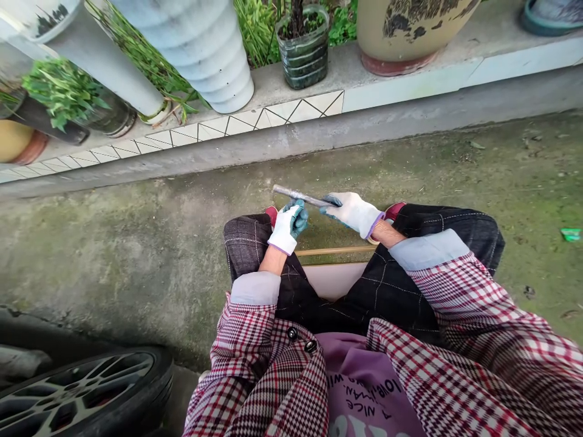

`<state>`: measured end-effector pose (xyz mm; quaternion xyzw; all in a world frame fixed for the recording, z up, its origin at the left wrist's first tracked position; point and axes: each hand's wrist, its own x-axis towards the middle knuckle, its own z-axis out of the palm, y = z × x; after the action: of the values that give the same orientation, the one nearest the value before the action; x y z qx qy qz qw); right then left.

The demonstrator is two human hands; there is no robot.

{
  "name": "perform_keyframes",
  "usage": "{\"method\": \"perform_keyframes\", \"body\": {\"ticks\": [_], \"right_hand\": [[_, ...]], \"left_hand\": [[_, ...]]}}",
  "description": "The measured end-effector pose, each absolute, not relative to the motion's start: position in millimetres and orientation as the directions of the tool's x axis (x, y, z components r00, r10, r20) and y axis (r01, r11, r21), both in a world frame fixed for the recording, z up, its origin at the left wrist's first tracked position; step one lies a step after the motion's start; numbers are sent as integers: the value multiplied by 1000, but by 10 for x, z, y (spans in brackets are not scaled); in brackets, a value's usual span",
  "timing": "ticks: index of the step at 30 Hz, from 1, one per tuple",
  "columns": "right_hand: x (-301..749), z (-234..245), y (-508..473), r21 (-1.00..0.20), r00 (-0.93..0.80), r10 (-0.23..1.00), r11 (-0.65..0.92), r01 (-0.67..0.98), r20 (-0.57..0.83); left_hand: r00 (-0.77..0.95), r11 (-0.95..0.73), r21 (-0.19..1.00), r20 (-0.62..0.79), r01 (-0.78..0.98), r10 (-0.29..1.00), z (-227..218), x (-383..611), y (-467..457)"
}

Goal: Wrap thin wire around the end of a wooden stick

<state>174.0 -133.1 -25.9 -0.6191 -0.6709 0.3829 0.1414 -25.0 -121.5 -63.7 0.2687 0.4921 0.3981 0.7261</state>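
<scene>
A grey metal rod (281,190) is held out in front of my knees, tilted slightly down to the right. Thin silvery wire (298,195) is wound in a short coil around it. My right hand (353,211), in a white glove with a teal-coated palm, is wrapped around the rod's right end. My left hand (290,223), gloved the same way, is closed right below the coil with its fingertips at the wire. Any strand between those fingers is too thin to make out.
Potted plants and a tall white ribbed pot (214,67) line the tiled ledge (273,118) ahead. A car wheel (86,388) stands at lower left. A wooden bar (337,250) lies between my legs. A small green wrapper (571,234) is on the concrete floor at right.
</scene>
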Motion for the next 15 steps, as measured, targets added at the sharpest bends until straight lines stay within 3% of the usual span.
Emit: {"method": "perform_keyframes", "body": {"ticks": [4,8,12,15], "right_hand": [[1784,-215,-1379,-853,-178,878,-354,384,-444],[1844,-134,-1411,-889,-258,852,-415,196,-455],[1946,23,-1459,-888,-439,771,-411,208,-460],[2072,64,-1492,-866,-594,630,-357,351,-501]], "left_hand": [[228,502,838,-457,-216,860,-613,-326,-1244],[247,408,906,-372,-113,895,-650,-371,-1286],[167,398,917,-392,-2,905,-657,-391,-1263],[194,320,936,-344,145,919,-613,-450,-1212]]}}
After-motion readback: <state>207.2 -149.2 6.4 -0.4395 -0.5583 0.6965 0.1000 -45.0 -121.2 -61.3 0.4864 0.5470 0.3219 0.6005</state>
